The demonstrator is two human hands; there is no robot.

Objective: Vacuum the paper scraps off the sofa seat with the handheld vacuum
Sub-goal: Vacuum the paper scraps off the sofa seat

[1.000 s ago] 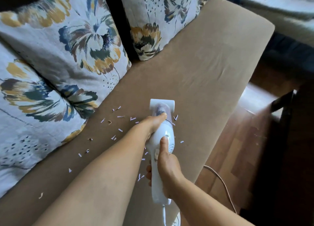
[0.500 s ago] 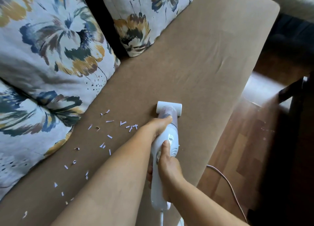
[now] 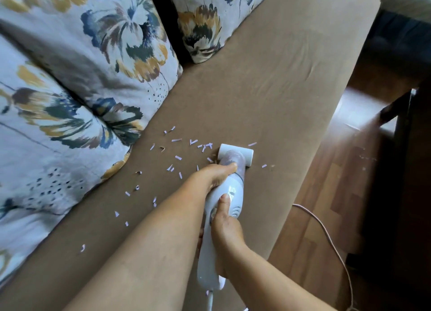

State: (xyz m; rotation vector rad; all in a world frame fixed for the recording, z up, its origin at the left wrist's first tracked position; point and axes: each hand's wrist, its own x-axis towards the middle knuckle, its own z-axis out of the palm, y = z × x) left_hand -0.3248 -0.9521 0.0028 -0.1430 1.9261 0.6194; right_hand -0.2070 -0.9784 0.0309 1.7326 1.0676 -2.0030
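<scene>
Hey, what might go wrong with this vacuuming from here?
Scraps lie scattered toward the floral cushions; a sweep may push some under them. Two scraps sit near the seat's front edge and might drop to the floor. The cord trailing behind could snag.

**Colours and patterns on the sofa**

The sofa seat (image 3: 268,89) is a plain light brown, with no pattern. The paper scraps (image 3: 176,139) on it are pale lilac to white. The handheld vacuum (image 3: 221,217) is white, with a greyish, partly clear section behind its white nozzle. Its cord (image 3: 326,236) looks pale pink. The cushions (image 3: 70,77) are off-white with large flowers in dark blue, mustard yellow and brown, and with small dark dots. The floor (image 3: 321,205) is brown wood in plank pattern.
</scene>
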